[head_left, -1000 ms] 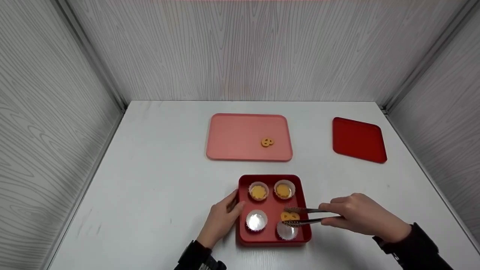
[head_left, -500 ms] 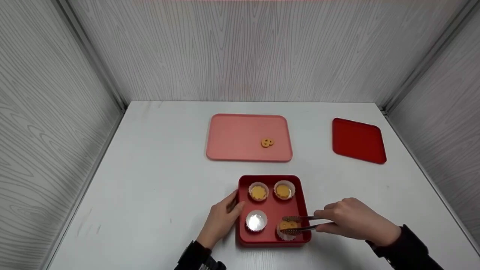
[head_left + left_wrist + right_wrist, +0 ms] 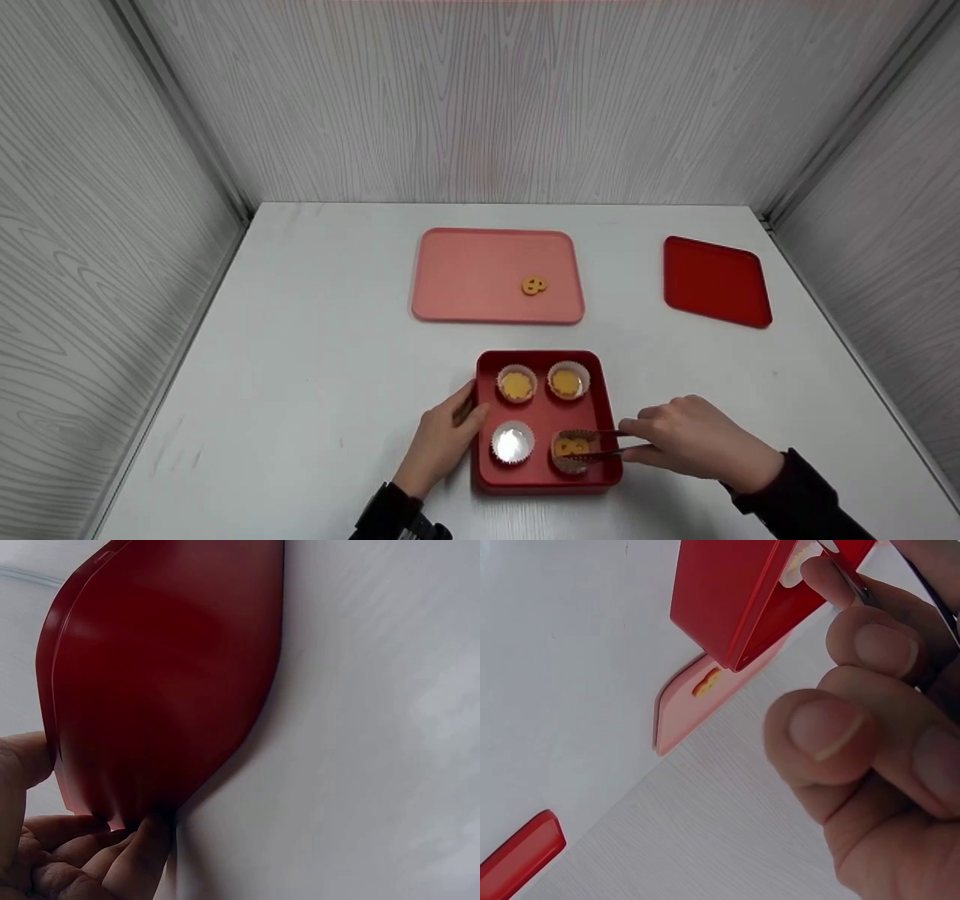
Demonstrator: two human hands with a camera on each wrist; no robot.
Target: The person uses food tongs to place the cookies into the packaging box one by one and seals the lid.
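A square red box point(image 3: 541, 418) stands near the front of the table, with several white paper cups inside. My left hand point(image 3: 441, 441) grips its left wall, thumb over the rim; in the left wrist view the fingers press the box's side point(image 3: 165, 667). My right hand point(image 3: 701, 442) holds metal tongs point(image 3: 604, 454) reaching over the box's right wall. Between the tong tips is a pretzel-shaped cookie point(image 3: 571, 447), in the front right paper cup point(image 3: 570, 467). Two back cups hold yellow cookies point(image 3: 516, 385). The front left cup point(image 3: 513, 442) shows only its shiny bottom.
Behind the box lies a pink tray point(image 3: 472, 277) with one pretzel-shaped cookie point(image 3: 534, 285) on it. A smaller red tray point(image 3: 716, 281) lies at the back right. Grey wood-grain panels point(image 3: 480, 105) enclose the white table at the back and both sides.
My right hand has moved the tongs forward-down and slightly left, bringing the cookie from behind the front right cup into it. My left hand and the box stay put.
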